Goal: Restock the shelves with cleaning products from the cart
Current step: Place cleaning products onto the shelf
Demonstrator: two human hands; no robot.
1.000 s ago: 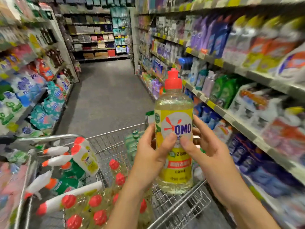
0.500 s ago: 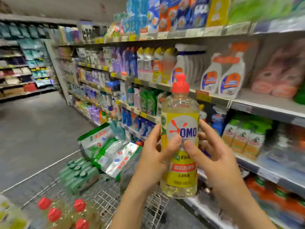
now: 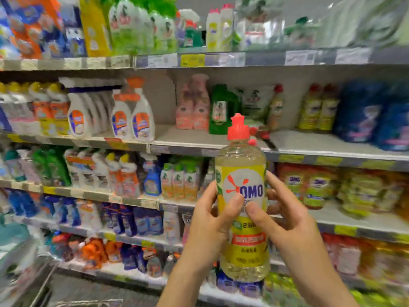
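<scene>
Both hands hold one clear bottle of yellow OMO liquid (image 3: 242,209) upright in front of the shelves (image 3: 199,144): the left hand (image 3: 209,227) wraps its fingers round the bottle's left side with the thumb pressed on the label, and the right hand (image 3: 285,222) grips the right side, thumb on the front and fingers behind. The bottle's red cap (image 3: 238,127) stands level with a partly bare shelf carrying pink bottles (image 3: 192,107) and a green pouch (image 3: 222,109). At the bottom left a blurred wire edge, probably the cart (image 3: 44,286), shows.
</scene>
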